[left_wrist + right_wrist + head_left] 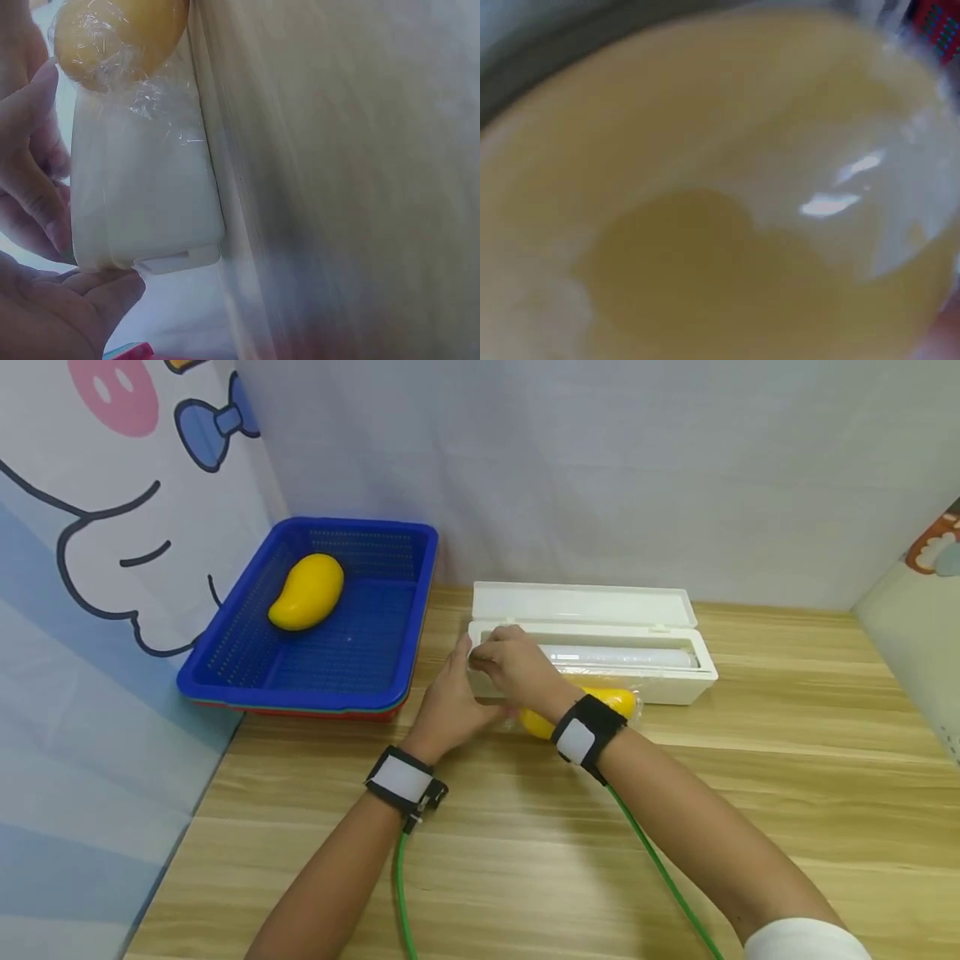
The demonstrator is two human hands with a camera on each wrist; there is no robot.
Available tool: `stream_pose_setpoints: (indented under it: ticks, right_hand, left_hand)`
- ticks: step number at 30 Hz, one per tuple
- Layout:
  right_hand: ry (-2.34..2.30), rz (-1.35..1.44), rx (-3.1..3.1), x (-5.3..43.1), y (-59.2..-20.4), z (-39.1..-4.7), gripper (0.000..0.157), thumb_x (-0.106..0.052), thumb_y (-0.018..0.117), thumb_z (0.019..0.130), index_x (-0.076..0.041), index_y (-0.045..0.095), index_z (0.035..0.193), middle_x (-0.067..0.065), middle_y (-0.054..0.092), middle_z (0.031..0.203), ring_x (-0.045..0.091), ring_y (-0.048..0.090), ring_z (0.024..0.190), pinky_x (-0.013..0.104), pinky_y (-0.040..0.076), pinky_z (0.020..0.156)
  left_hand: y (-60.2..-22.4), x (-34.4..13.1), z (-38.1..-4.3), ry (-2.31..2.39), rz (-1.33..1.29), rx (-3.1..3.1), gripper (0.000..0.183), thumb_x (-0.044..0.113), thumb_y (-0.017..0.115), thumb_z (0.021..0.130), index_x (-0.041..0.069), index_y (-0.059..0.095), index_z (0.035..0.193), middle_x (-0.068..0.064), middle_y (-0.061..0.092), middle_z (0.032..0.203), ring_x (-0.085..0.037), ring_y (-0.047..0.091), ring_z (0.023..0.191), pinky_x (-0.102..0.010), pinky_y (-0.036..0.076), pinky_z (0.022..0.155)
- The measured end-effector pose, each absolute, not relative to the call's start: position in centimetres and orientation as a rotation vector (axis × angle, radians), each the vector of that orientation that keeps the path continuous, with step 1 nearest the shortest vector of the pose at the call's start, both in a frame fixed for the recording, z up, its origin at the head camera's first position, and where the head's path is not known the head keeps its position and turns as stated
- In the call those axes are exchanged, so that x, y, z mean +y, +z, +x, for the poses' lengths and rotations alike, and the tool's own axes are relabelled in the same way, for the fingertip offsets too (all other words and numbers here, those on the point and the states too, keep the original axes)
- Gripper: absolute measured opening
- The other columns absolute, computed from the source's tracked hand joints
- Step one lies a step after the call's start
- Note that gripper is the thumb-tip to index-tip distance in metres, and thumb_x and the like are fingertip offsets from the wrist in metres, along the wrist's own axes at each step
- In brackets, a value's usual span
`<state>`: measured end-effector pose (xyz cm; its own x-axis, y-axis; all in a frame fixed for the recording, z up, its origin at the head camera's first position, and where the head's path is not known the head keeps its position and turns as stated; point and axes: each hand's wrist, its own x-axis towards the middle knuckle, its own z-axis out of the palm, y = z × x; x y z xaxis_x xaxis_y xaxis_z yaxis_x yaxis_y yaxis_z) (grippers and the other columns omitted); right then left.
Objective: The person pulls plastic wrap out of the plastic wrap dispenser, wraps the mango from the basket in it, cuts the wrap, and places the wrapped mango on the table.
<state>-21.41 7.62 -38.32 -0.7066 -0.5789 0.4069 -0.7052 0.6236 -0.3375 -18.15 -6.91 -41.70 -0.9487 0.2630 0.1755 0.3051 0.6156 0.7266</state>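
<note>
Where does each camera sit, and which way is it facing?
Head: worn on the head, facing forward and down at the blue plastic basket, white oblong plastic box, left hand, right hand, both forearms.
Left wrist: worn there, facing the box and film-wrapped yellow mango; fingers show at left.
Right wrist: worn there, facing the mango closely, blurred; the lower-right patch may be skin.
Head and left wrist share box and mango.

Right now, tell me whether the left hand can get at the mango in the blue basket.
Likely yes: the basket stands open-topped to the left of the left hand, and nothing covers the mango. The hand would first have to leave the box, which its fingers touch.
</note>
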Motion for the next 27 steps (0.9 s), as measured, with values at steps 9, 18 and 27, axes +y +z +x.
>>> stream_pose_setpoints:
  ticks: [9,18,27]
  right_hand:
    - [0.547,0.955,-2.746,7.6,-37.9,-21.0,0.030,-0.016,0.066,0.089,0.002,0.067,0.114,0.013,0.068,0.098,0.022,0.053,0.090,0.035,0.049,0.083]
    - [0.733,0.799,-2.817,16.9,-36.2,-15.2,0.042,-0.026,0.068,0.088,-0.004,0.061,0.122,0.014,0.058,0.120,0.026,0.046,0.111,0.049,0.044,0.095]
    - [0.401,0.784,-2.838,21.3,-40.7,-11.8,0.083,-0.033,0.082,0.071,-0.011,0.042,0.140,0.017,0.045,0.133,0.035,0.035,0.118,0.055,0.034,0.097]
  left_hand:
    - [-41.8,-6.8,-18.5,-1.212,-0.586,-2.796,0.118,0.040,0.082,0.069,-0.001,0.007,0.150,-0.020,0.019,0.153,-0.026,0.032,0.129,-0.047,0.040,0.104]
    - [-41.9,-6.6,-18.8,-1.364,-0.597,-2.862,0.117,0.034,0.080,0.072,0.013,-0.001,0.153,-0.004,-0.005,0.158,-0.022,0.011,0.137,-0.054,0.023,0.111]
    - [-40.4,-5.3,-16.3,-1.007,-0.908,-2.625,0.068,0.017,0.080,0.068,0.006,0.054,0.129,-0.015,0.038,0.141,-0.027,0.030,0.127,-0.053,0.038,0.101]
